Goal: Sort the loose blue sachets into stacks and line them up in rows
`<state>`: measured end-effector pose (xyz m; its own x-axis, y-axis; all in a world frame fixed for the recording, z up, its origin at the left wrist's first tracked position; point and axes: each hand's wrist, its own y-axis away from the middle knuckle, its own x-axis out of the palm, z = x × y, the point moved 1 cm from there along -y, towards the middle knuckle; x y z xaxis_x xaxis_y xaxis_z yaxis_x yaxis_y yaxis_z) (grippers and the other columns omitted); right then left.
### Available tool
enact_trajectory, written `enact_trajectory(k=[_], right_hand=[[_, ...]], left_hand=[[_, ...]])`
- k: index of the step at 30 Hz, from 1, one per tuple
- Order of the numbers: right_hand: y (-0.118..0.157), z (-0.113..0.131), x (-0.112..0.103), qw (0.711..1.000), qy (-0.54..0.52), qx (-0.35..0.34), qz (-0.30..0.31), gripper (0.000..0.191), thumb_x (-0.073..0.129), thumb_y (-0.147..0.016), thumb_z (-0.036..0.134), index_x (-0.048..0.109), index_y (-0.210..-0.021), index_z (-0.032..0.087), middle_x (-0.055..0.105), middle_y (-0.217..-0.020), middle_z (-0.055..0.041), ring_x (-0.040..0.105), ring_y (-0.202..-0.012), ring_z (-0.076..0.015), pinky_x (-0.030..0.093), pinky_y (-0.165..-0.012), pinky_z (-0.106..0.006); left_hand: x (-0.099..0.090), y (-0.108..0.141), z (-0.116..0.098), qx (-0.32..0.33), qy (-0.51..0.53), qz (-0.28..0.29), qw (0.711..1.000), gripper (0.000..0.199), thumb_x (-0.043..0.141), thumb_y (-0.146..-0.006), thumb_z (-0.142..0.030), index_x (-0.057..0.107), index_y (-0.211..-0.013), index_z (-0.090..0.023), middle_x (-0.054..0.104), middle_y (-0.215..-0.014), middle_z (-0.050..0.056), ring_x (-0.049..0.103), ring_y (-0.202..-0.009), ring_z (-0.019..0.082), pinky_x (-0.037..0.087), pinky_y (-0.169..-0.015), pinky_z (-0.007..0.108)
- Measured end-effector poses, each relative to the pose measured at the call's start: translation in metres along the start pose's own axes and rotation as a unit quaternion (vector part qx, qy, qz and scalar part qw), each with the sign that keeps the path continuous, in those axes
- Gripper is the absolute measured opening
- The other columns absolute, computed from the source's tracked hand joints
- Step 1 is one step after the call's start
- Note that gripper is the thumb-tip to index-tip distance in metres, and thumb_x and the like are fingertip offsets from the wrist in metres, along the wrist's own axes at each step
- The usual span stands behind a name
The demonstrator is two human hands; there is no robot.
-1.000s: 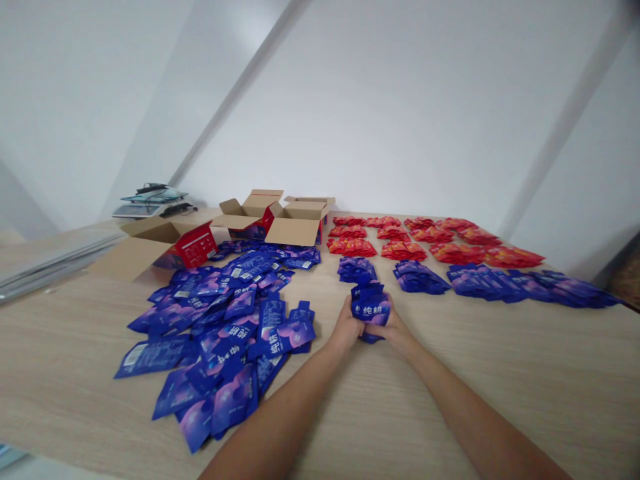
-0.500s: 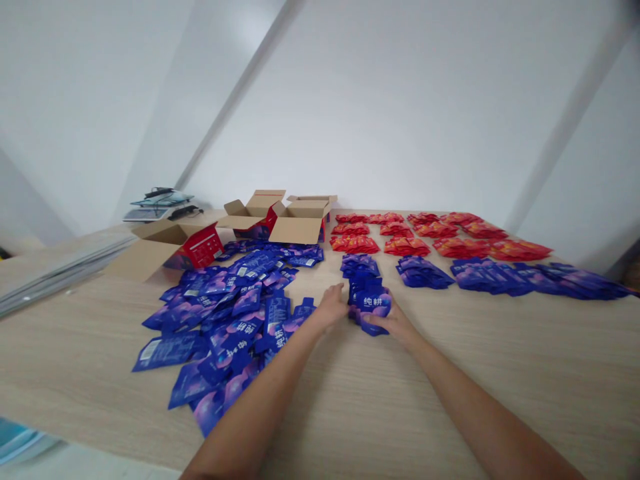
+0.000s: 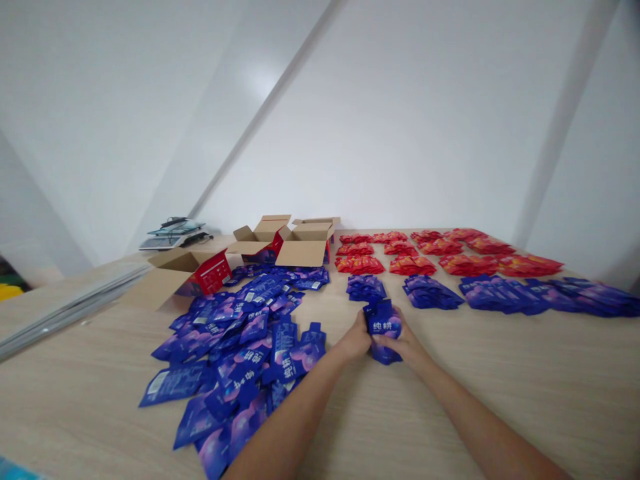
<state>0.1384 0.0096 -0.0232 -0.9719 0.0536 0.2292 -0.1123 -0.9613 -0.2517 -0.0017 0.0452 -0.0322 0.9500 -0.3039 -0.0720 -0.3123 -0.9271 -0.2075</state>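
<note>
Here both hands are curled shut around one small stack of blue packets (image 3: 383, 328) held on the wooden table (image 3: 525, 380), near its middle. The left hand (image 3: 356, 341) clasps the stack's left edge and the right hand (image 3: 407, 344) its right edge and underside, fingers bent in, with white lettering on the top packet showing between them.

The packets are flat, glossy foil pouches, blue to purple. To the left a loose heap of blue packets (image 3: 240, 347) sprawls, too many to count. Just beyond the hands lies a neat blue pile (image 3: 366, 287), with a second blue pile (image 3: 431, 292) to its right and a long blue row (image 3: 540, 295) running on to the far right. Farther back sit small red piles (image 3: 415, 252), shiny and crinkled, in about two rows.

Three open cardboard boxes stand at the far left: a red-sided box (image 3: 187, 275) nearest, then a middle box (image 3: 260, 239) and a plain box (image 3: 307, 241). A scale (image 3: 173, 233) rests behind them.
</note>
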Motion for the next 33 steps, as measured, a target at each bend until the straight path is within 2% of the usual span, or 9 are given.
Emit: enact_trajectory(k=[7,10,14,18,22,24,26,30,33], right_hand=[[-0.004,0.000,-0.002,0.999,0.041,-0.007,0.026,0.063,0.080,-0.051,0.024,0.049,-0.106,0.024,0.065,-0.086,0.0017,0.063,-0.077,-0.0201,0.050,-0.073,-0.032],[-0.005,-0.006,-0.003,0.999,0.035,0.000,0.022,0.067,0.080,-0.051,0.026,0.047,-0.110,0.024,0.065,-0.088,0.0009,0.064,-0.078,-0.0208,0.050,-0.074,-0.033],[-0.006,-0.010,-0.004,0.999,0.037,0.006,0.021,0.072,0.081,-0.050,0.028,0.049,-0.114,0.023,0.065,-0.090,-0.0013,0.064,-0.081,-0.0231,0.051,-0.074,-0.034],[-0.006,-0.009,-0.004,0.999,0.027,-0.005,0.024,0.073,0.081,-0.050,0.028,0.051,-0.117,0.026,0.065,-0.091,-0.0017,0.064,-0.084,-0.0246,0.050,-0.078,-0.037],[-0.006,-0.009,-0.004,0.999,0.028,-0.006,0.018,0.073,0.081,-0.050,0.028,0.053,-0.116,0.027,0.067,-0.090,-0.0026,0.064,-0.083,-0.0274,0.050,-0.078,-0.041],[-0.006,-0.010,-0.004,0.999,0.024,-0.013,0.022,0.071,0.081,-0.051,0.028,0.053,-0.116,0.027,0.067,-0.093,-0.0036,0.064,-0.084,-0.0277,0.050,-0.078,-0.042],[-0.007,-0.012,-0.005,0.999,0.020,-0.019,0.033,0.070,0.081,-0.053,0.028,0.051,-0.115,0.027,0.066,-0.096,-0.0037,0.064,-0.086,-0.0268,0.050,-0.079,-0.041],[-0.009,-0.017,-0.008,0.999,0.024,-0.019,0.044,0.067,0.081,-0.056,0.027,0.048,-0.115,0.026,0.066,-0.098,-0.0032,0.064,-0.089,-0.0248,0.049,-0.081,-0.039],[-0.009,-0.018,-0.008,0.998,0.024,-0.015,0.048,0.069,0.080,-0.056,0.028,0.046,-0.117,0.026,0.065,-0.098,-0.0023,0.064,-0.089,-0.0229,0.049,-0.081,-0.036]], left_hand=[[0.000,-0.003,-0.010,0.032,-0.010,0.002,0.999,0.060,0.054,-0.053,0.002,0.059,-0.110,-0.016,0.063,-0.112,0.009,0.052,-0.112,0.028,0.032,-0.105,0.043],[-0.005,-0.005,-0.014,0.036,-0.033,0.035,0.998,0.060,0.052,-0.054,0.002,0.059,-0.111,-0.014,0.064,-0.111,0.010,0.054,-0.109,0.027,0.035,-0.103,0.042],[-0.020,-0.013,-0.018,0.034,-0.200,0.076,0.976,0.064,0.051,-0.058,0.003,0.053,-0.121,-0.013,0.063,-0.116,0.010,0.056,-0.109,0.023,0.039,-0.100,0.037],[-0.059,-0.031,-0.018,-0.012,-0.402,0.006,0.916,0.066,0.042,-0.063,0.005,0.048,-0.127,-0.012,0.058,-0.124,0.011,0.054,-0.114,0.020,0.040,-0.099,0.032],[-0.111,-0.048,-0.018,-0.023,-0.486,-0.097,0.868,0.057,0.038,-0.072,0.003,0.049,-0.126,-0.010,0.048,-0.134,0.018,0.035,-0.132,0.029,0.025,-0.109,0.047],[-0.131,-0.052,-0.015,-0.015,-0.517,-0.121,0.847,0.048,0.039,-0.076,-0.001,0.055,-0.121,-0.012,0.043,-0.138,0.018,0.023,-0.137,0.032,0.015,-0.110,0.054],[-0.144,-0.056,-0.011,0.008,-0.581,-0.102,0.808,0.039,0.041,-0.080,-0.006,0.062,-0.112,-0.013,0.040,-0.142,0.017,0.018,-0.139,0.033,0.010,-0.111,0.055],[-0.151,-0.064,0.001,0.072,-0.741,-0.003,0.667,0.038,0.041,-0.082,-0.011,0.063,-0.113,-0.014,0.044,-0.140,0.016,0.023,-0.138,0.031,0.007,-0.111,0.057],[-0.149,-0.064,0.002,0.105,-0.757,0.018,0.645,0.044,0.038,-0.082,-0.007,0.058,-0.121,-0.015,0.048,-0.137,0.015,0.026,-0.138,0.028,0.004,-0.111,0.058]])
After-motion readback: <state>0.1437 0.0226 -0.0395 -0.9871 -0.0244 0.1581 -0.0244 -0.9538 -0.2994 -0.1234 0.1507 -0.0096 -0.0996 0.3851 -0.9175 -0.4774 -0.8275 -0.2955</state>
